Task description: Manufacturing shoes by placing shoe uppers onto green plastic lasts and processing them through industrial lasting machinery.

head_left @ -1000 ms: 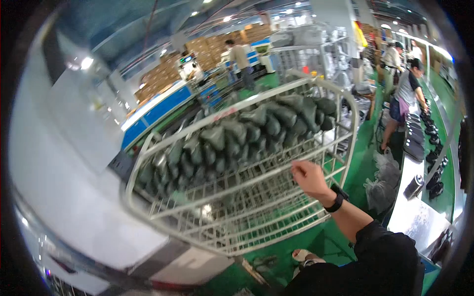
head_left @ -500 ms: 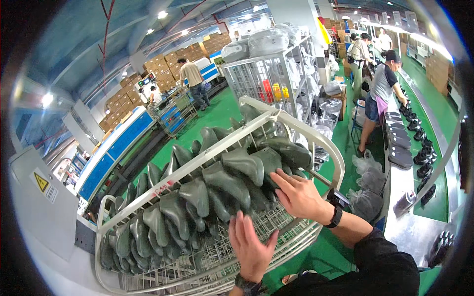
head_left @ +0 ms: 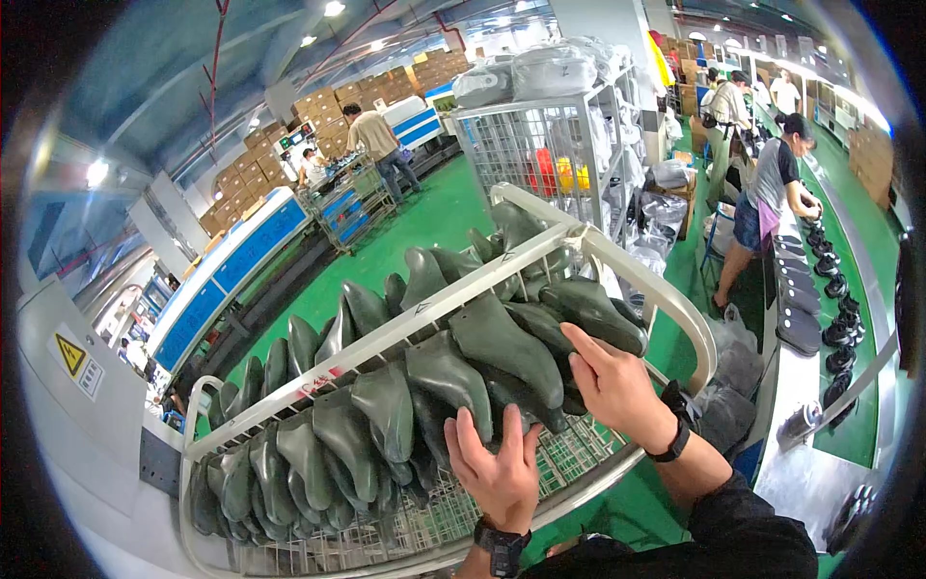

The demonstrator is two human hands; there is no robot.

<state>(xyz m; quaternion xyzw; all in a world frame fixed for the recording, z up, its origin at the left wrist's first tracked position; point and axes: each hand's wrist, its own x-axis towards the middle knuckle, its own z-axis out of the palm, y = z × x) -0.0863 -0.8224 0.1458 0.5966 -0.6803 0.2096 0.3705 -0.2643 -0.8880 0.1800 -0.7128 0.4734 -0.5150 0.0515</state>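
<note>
Dark green shoe lasts point(head_left: 509, 349) hang in rows from the pegs of a cream metal rack cart point(head_left: 381, 343), toes downward. My left hand point(head_left: 497, 475) is at the lower ends of the front row, fingers bent and spread, its fingertips against or just in front of the lasts. Beside the lasts at the row's right end is my right hand point(head_left: 622, 394), index finger stretched toward them and the other fingers partly curled. Neither hand visibly grips a last. Whether the right fingertips touch one cannot be made out.
A grey cabinet point(head_left: 82, 362) with a warning sign stands at left. Behind the cart is a wire cage shelf point(head_left: 521, 145) with plastic-wrapped bundles. At right, a person point(head_left: 767, 188) works by a conveyor line point(head_left: 863, 386) carrying black shoe parts. Another person point(head_left: 374, 135) stands farther back.
My view has shifted, so the cart sits slightly differently. The right hand's fingers, outstretched before, are now more bent. My left hand's fingers have spread and curled at the lasts' lower ends.
</note>
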